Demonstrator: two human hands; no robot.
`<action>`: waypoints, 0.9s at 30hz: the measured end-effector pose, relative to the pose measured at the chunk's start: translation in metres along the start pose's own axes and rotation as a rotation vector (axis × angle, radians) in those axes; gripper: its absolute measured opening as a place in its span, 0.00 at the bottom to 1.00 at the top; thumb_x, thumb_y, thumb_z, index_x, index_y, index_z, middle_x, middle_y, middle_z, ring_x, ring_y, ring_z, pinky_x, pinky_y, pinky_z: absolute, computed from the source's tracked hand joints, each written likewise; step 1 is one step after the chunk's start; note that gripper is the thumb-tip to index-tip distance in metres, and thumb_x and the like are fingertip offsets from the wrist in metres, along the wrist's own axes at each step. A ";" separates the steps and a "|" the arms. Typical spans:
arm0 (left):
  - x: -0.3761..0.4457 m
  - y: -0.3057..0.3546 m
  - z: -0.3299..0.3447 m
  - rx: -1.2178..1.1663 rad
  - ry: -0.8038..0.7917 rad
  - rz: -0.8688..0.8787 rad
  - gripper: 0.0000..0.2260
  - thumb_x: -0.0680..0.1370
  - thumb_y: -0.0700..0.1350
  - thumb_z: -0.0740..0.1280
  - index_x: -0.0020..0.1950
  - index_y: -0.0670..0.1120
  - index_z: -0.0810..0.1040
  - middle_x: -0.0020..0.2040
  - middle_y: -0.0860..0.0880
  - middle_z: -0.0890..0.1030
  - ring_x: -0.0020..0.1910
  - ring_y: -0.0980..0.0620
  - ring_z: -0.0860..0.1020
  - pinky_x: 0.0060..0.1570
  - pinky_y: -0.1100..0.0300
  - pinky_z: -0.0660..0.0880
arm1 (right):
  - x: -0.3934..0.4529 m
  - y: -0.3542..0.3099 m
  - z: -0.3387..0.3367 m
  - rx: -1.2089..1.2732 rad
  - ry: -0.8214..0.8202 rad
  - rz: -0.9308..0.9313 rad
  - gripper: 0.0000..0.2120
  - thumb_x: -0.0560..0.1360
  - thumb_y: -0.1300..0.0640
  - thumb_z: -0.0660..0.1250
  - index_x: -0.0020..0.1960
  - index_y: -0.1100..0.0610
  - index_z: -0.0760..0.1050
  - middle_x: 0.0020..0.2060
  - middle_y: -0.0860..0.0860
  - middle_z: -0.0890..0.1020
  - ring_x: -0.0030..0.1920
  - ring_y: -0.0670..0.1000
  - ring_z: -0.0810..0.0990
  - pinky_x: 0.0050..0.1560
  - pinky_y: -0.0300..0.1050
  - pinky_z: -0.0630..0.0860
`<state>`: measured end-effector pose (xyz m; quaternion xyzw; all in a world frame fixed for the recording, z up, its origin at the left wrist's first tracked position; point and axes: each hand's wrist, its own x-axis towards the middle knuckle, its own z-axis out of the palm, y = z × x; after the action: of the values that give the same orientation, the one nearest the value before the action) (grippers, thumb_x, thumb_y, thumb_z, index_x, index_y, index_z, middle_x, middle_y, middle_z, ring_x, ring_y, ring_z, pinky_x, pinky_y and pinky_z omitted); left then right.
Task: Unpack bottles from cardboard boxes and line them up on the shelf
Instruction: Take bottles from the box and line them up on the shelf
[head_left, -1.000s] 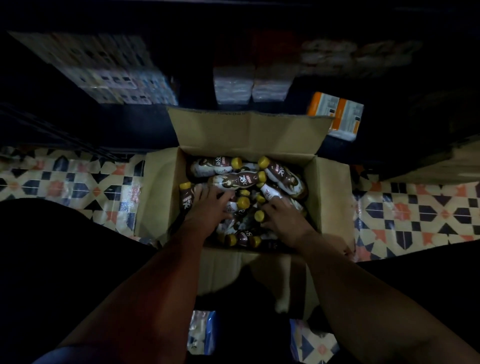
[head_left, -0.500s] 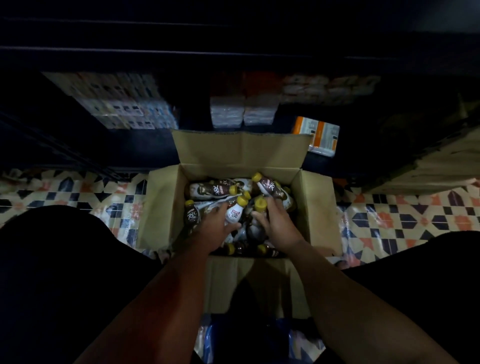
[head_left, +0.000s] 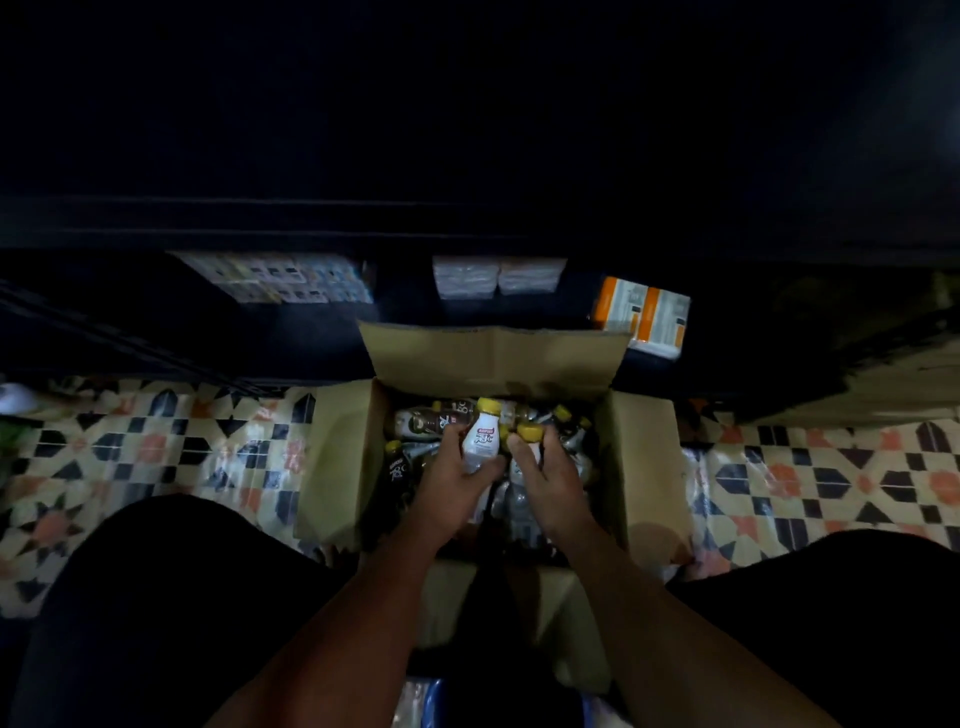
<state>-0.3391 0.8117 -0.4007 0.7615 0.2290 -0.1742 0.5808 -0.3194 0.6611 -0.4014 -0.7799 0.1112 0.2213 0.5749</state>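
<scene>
An open cardboard box (head_left: 644, 467) stands on the tiled floor between my knees, holding several small bottles with yellow caps (head_left: 415, 423). My left hand (head_left: 457, 486) grips a white-labelled bottle (head_left: 480, 439) upright, above the pile. My right hand (head_left: 550, 475) is curled round another bottle (head_left: 527, 434), of which mainly the yellow cap shows. The dark shelf (head_left: 311, 228) runs across the view beyond the box; its upper levels are too dark to make out.
On the lowest shelf level stand stacked packs (head_left: 280, 278), two white packs (head_left: 496, 275) and an orange-and-white carton (head_left: 644, 314). Patterned tiles (head_left: 156, 457) lie on both sides of the box. My dark-clothed knees (head_left: 171, 597) flank it.
Both hands went from reaching into the pile to each lifting a bottle. The view has tilted up, showing more of the dark shelf.
</scene>
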 end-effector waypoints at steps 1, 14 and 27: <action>-0.009 0.013 -0.003 -0.003 0.005 0.005 0.19 0.77 0.43 0.75 0.64 0.50 0.72 0.51 0.54 0.84 0.48 0.61 0.83 0.50 0.61 0.80 | -0.006 -0.012 -0.003 0.009 0.003 -0.004 0.14 0.82 0.45 0.63 0.63 0.52 0.72 0.55 0.42 0.82 0.57 0.40 0.80 0.58 0.42 0.73; -0.180 0.303 -0.083 -0.060 0.035 0.134 0.13 0.77 0.40 0.73 0.56 0.52 0.75 0.44 0.50 0.82 0.38 0.59 0.80 0.37 0.65 0.75 | -0.158 -0.322 -0.098 0.142 0.061 -0.112 0.10 0.82 0.46 0.64 0.54 0.53 0.75 0.47 0.47 0.83 0.48 0.42 0.81 0.45 0.31 0.74; -0.307 0.525 -0.145 -0.088 0.093 0.516 0.15 0.75 0.41 0.75 0.55 0.54 0.72 0.36 0.56 0.78 0.32 0.58 0.76 0.32 0.61 0.73 | -0.253 -0.551 -0.169 0.198 0.077 -0.558 0.11 0.82 0.48 0.65 0.43 0.52 0.73 0.34 0.43 0.74 0.35 0.44 0.72 0.38 0.44 0.72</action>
<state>-0.3056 0.7907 0.2234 0.7758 0.0609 0.0249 0.6276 -0.2683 0.6538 0.2260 -0.7283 -0.0645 0.0129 0.6821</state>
